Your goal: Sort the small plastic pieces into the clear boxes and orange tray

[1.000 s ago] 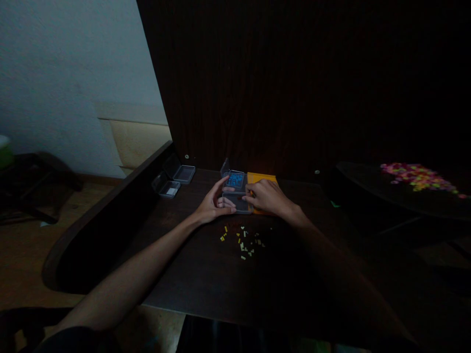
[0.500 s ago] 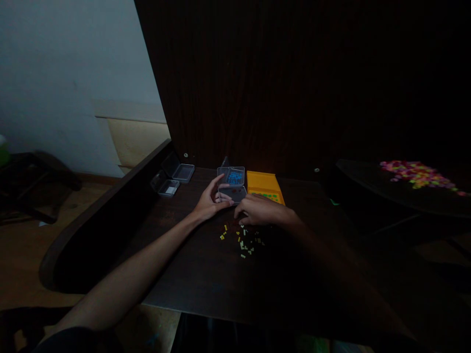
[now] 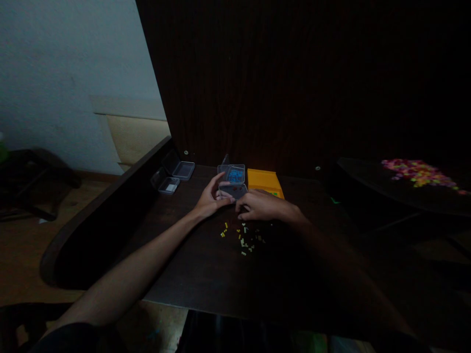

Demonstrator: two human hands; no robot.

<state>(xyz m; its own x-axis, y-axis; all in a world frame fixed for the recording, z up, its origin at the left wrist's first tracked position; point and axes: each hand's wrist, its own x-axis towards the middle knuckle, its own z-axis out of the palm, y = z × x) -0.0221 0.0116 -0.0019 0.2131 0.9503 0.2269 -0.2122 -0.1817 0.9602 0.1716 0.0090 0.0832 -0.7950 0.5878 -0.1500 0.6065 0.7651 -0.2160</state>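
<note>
Dim dark wooden table [image 3: 206,274]: left hand [image 3: 211,201] grips small clear plastic box [image 3: 232,191] mid-table; right hand [image 3: 263,207] touches its near edge, grip unclear. Tiny blue bits [image 3: 234,174] already boxed just behind; tiny yellow pieces [image 3: 245,239] lie loose near the hands.

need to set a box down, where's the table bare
Bare tabletop lies between the yellow pieces and the near edge, and between the left hand and the clear boxes. Crowded around the blue-filled case, orange tray and right hand.

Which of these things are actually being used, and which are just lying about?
In use: left hand, right hand, clear box, blue-filled box, scattered yellow pieces.
Lying about: orange case, two open clear boxes at left, colourful pile at right.
</note>
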